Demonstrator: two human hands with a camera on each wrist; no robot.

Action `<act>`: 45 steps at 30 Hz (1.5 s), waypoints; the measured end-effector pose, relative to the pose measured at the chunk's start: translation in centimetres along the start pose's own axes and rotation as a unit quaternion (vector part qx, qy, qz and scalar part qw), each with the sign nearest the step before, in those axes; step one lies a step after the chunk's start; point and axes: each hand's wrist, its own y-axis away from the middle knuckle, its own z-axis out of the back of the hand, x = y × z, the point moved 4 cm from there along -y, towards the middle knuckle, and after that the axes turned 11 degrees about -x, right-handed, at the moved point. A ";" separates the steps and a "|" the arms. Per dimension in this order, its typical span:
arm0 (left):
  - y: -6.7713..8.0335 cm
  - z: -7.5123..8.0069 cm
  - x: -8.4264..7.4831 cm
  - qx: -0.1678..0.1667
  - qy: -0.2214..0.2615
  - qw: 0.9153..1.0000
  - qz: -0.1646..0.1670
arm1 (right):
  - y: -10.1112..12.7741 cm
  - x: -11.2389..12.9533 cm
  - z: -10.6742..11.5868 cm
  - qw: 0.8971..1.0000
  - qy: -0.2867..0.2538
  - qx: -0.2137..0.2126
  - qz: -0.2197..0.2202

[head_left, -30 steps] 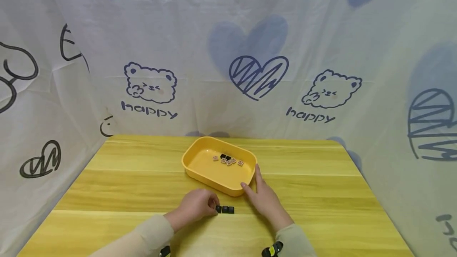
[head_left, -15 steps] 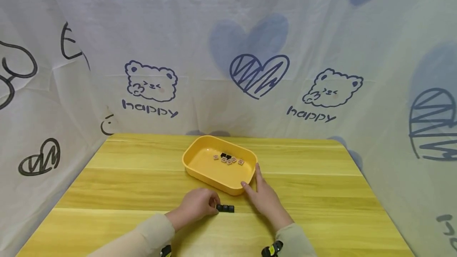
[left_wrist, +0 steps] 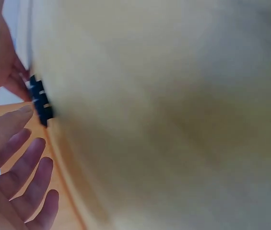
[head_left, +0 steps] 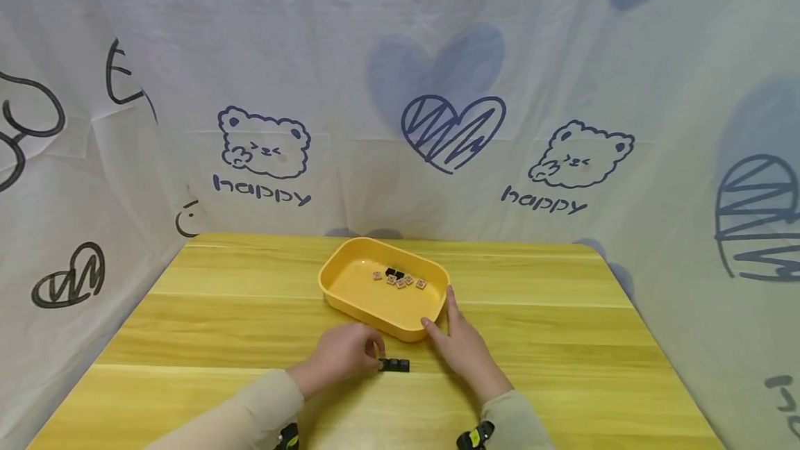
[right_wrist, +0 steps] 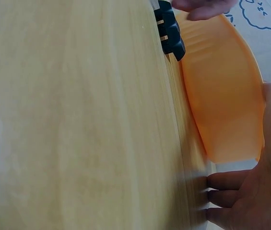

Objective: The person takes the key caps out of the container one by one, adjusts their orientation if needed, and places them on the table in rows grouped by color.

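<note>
Black blocks [head_left: 394, 365], short row on the surface [head_left: 187, 325], just in front of the yellow tray [head_left: 350, 294], near its front edge. Row sits between both hands. Can't count the blocks for sure in head view; right wrist view shows the row [right_wrist: 170, 31] end-on beside the tray's outer wall [right_wrist: 221, 91], small gap between them.

Left hand [head_left: 340, 356]: knuckles up on the surface, fingers [head_left: 373, 353] curled, tips at the left end of the row, pinching or touching the end block. Exact contact hard to tell, too small. Left wrist view is blurry: row [left_wrist: 40, 100] at the tips of one hand, a second hand's straight spread fingers [left_wrist: 17, 158] close by.

Right hand [head_left: 462, 346]: flat on the surface, right of the row, fingers straight, slightly apart, holding nothing. Index tip touches or is just beside the tray's front right corner; thumb points at the tray's front wall. Right wrist view: fingers [right_wrist: 229, 196] straight, resting by the tray wall.

Tray contents: a few pinkish tiles [head_left: 400, 281] and a couple of dark ones [head_left: 394, 273], clustered toward the back right of the tray.

Behind: white cloth backdrop [head_left: 400, 89] w/ bear and heart prints, "happy" text. Beige sleeves [head_left: 250, 412] on both arms.
</note>
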 end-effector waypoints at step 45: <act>-14.0 2.9 1.8 0.098 -0.151 0.983 -0.032 | -0.2 -0.3 0.2 1.000 -0.004 -0.002 -0.005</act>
